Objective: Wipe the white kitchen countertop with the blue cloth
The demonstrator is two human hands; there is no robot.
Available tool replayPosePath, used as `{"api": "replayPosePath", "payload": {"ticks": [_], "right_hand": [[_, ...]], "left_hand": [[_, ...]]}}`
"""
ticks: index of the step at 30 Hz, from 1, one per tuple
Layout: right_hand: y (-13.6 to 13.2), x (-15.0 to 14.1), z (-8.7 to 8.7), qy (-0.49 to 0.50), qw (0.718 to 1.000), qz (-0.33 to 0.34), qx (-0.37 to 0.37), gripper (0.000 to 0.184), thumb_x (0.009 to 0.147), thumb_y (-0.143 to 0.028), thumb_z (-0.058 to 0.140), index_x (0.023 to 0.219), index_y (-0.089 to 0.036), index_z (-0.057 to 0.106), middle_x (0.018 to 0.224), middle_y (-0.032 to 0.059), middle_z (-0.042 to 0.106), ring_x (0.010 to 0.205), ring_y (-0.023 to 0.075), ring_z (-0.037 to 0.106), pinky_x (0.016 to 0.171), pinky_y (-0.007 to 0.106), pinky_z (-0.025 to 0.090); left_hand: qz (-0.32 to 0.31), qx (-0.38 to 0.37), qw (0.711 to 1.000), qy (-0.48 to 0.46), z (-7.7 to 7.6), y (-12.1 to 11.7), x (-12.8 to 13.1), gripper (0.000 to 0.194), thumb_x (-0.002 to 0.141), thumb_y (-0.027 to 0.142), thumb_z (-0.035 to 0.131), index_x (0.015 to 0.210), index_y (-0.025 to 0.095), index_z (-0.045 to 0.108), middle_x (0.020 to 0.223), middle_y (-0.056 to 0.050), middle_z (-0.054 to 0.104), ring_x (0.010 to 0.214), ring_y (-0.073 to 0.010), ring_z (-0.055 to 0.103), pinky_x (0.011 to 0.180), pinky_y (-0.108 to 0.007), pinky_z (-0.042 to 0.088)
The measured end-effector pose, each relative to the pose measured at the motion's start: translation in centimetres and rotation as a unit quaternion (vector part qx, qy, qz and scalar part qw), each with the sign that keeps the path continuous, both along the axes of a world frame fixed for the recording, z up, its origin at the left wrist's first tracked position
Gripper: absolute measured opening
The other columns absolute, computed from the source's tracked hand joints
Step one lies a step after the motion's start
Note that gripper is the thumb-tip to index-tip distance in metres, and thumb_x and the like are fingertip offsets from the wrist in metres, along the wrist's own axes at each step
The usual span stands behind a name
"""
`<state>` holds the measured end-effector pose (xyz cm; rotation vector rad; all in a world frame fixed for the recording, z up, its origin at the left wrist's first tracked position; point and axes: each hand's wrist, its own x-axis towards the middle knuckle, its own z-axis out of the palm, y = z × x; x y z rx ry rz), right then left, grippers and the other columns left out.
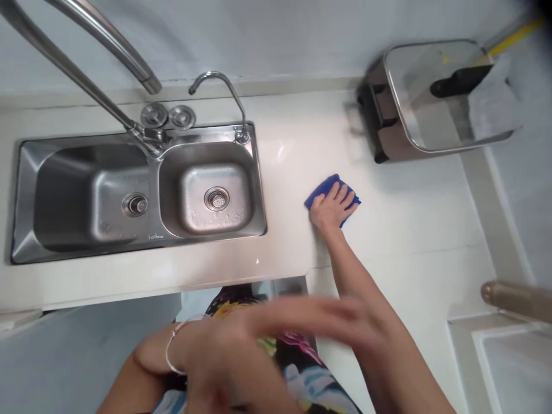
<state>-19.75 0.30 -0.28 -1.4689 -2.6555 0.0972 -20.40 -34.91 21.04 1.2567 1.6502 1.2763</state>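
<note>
My right hand lies flat with spread fingers on a folded blue cloth, pressing it against the white countertop to the right of the sink. The cloth's edges show around the fingers. Close to the camera, in front of my body, my left hand is smeared by motion. One finger of it stretches across toward my right forearm, but the other fingers are too blurred to make out. A pale bracelet circles the left wrist. I see nothing held in the left hand.
A double steel sink is set into the counter on the left, with a large faucet and a thin curved tap. Two strainer plugs sit behind it. A lidded electric fryer stands back right. A door handle juts in at right.
</note>
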Motion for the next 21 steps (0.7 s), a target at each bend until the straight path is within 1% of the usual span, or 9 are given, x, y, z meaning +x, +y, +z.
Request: {"api": "replayPosePath", "payload": {"ticks": [2,3,5,8,11,13,15,18,21], "right_hand": [[-1.0,-1.9,0.1,-0.006,0.999,0.033,0.002,0.066,0.095,-0.036,0.031,0.155,-0.009,0.03,0.161,0.0193,0.03,0.149,0.0411,0.02,0.118,0.07,0.016],[-1.5,-2.6,0.1,-0.01,0.999,0.052,0.007,0.065,0.095,-0.036,0.031,0.155,-0.009,0.031,0.161,0.0183,0.031,0.149,0.0405,0.021,0.118,0.07,0.017],[-2.5,-3.0,0.2,-0.016,0.994,0.105,0.014,0.064,0.096,-0.036,0.031,0.155,-0.012,0.031,0.162,0.0164,0.032,0.149,0.0388,0.021,0.119,0.068,0.018],[-3.8,-2.0,0.4,-0.012,0.979,0.204,0.013,0.064,0.095,-0.035,0.036,0.155,-0.015,0.032,0.162,0.0143,0.032,0.15,0.0367,0.021,0.12,0.066,0.017],[-5.2,0.6,0.6,-0.002,0.957,0.29,0.008,0.065,0.093,-0.033,0.042,0.156,-0.017,0.033,0.163,0.0125,0.032,0.15,0.0355,0.021,0.121,0.063,0.016],[-6.2,3.0,0.8,0.006,0.945,0.328,0.006,0.065,0.093,-0.032,0.044,0.155,-0.019,0.034,0.163,0.0105,0.032,0.15,0.0342,0.021,0.122,0.061,0.015],[-7.3,5.6,0.9,0.015,0.935,0.355,0.005,0.063,0.093,-0.031,0.044,0.155,-0.02,0.036,0.163,0.0085,0.032,0.151,0.0324,0.021,0.123,0.059,0.015],[-8.8,9.6,0.8,0.028,0.922,0.386,0.004,0.061,0.093,-0.031,0.044,0.153,-0.021,0.038,0.162,0.0075,0.034,0.151,0.0305,0.022,0.124,0.057,0.014],[-10.0,13.1,0.7,0.038,0.918,0.395,0.009,0.061,0.093,-0.03,0.044,0.153,-0.02,0.038,0.161,0.0083,0.036,0.15,0.0303,0.024,0.123,0.057,0.016]], "left_hand": [[0.069,0.042,0.996,-0.026,-1.7,1.3,-2.8,0.023,0.092,0.045,0.057,0.111,0.036,0.069,0.138,-0.001,0.063,0.129,-0.0245,0.059,0.105,-0.044,0.054],[0.128,0.034,0.991,-0.022,-3.1,1.4,-3.8,0.023,0.095,0.04,0.055,0.111,0.031,0.069,0.137,-0.004,0.064,0.125,-0.0231,0.062,0.103,-0.042,0.054],[0.281,-0.024,0.959,0.026,-7.0,0.4,-5.1,0.021,0.096,0.036,0.055,0.107,0.025,0.069,0.118,-0.007,0.073,0.107,-0.0192,0.069,0.094,-0.035,0.057],[0.433,-0.159,0.883,0.083,-13.2,-4.2,-5.4,0.028,0.094,0.041,0.053,0.102,0.021,0.071,0.094,-0.003,0.076,0.086,-0.0163,0.07,0.081,-0.028,0.055],[0.553,-0.226,0.793,0.119,-17.5,-9.4,-4.9,0.036,0.092,0.043,0.05,0.11,0.019,0.07,0.086,-0.001,0.074,0.072,-0.0141,0.065,0.075,-0.026,0.052],[0.594,-0.227,0.76,0.135,-18.9,-11.8,-4.5,0.039,0.093,0.043,0.046,0.113,0.018,0.069,0.081,0.0,0.071,0.069,-0.0139,0.063,0.075,-0.026,0.05],[0.599,-0.221,0.755,0.15,-19.4,-13.0,-4.2,0.04,0.094,0.041,0.043,0.114,0.018,0.068,0.081,0.0,0.07,0.07,-0.014,0.062,0.075,-0.026,0.049],[0.583,-0.234,0.755,0.186,-19.6,-13.0,-3.9,0.037,0.094,0.035,0.04,0.111,0.019,0.069,0.085,-0.001,0.072,0.075,-0.015,0.063,0.078,-0.026,0.047],[0.596,-0.248,0.73,0.225,-19.8,-12.2,-3.7,0.033,0.093,0.028,0.042,0.106,0.02,0.071,0.087,-0.003,0.072,0.083,-0.0179,0.063,0.081,-0.028,0.045]]}}
